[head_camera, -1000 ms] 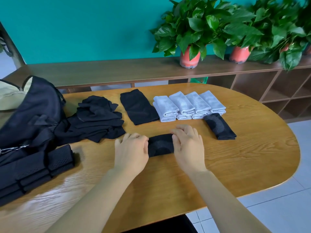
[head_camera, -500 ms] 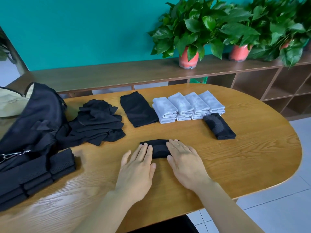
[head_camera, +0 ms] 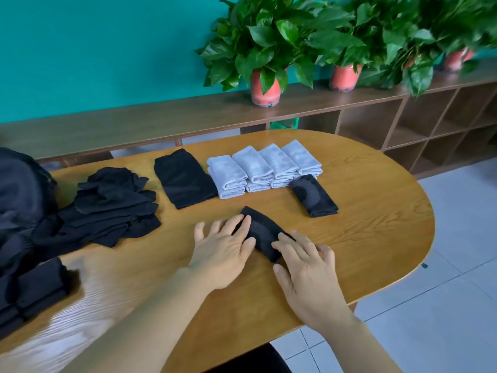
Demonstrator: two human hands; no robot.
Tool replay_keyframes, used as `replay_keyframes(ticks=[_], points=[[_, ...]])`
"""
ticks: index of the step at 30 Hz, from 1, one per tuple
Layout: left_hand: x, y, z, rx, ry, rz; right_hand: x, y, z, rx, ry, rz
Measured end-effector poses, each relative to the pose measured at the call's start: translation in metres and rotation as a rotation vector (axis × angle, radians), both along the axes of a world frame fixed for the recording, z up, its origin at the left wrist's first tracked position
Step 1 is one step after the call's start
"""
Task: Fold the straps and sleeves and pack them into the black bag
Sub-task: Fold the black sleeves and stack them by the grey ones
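Note:
A folded black sleeve (head_camera: 262, 231) lies slanted on the wooden table (head_camera: 363, 238) between my hands. My left hand (head_camera: 223, 246) lies flat, its fingers touching the sleeve's left edge. My right hand (head_camera: 306, 262) lies flat with straight fingers on the sleeve's near right end. A second folded black sleeve (head_camera: 313, 195) lies to the right, behind it several folded grey sleeves (head_camera: 263, 165) in a row. A folded black piece (head_camera: 184, 177) and a loose pile of black sleeves (head_camera: 113, 203) lie to the left. The black bag (head_camera: 21, 200) stands at the far left.
Folded black straps (head_camera: 35, 289) are stacked at the table's near left edge. A long wooden shelf (head_camera: 403, 122) with potted plants (head_camera: 265, 49) runs behind the table. White tiled floor (head_camera: 443, 305) lies to the right.
The folded black sleeve has turned from lying crosswise to slanting, its near end now to the right. Both hands shifted with it, and the camera swung left.

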State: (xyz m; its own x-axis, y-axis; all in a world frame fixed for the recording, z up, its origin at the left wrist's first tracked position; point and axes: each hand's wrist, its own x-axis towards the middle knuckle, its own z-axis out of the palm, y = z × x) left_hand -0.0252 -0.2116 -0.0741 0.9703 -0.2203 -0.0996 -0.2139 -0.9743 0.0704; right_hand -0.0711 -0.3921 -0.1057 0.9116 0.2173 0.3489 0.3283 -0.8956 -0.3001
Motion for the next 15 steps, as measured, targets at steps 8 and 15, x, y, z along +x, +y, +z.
replay_keyframes(ticks=[8,15], points=[[0.048,-0.028,-0.011,-0.008,-0.044,-0.133,0.023,-0.027,-0.005,-0.119,-0.11,-0.084],[0.085,-0.039,-0.018,0.002,-0.165,-0.188,0.051,-0.034,-0.007,-0.12,-0.171,-0.102]])
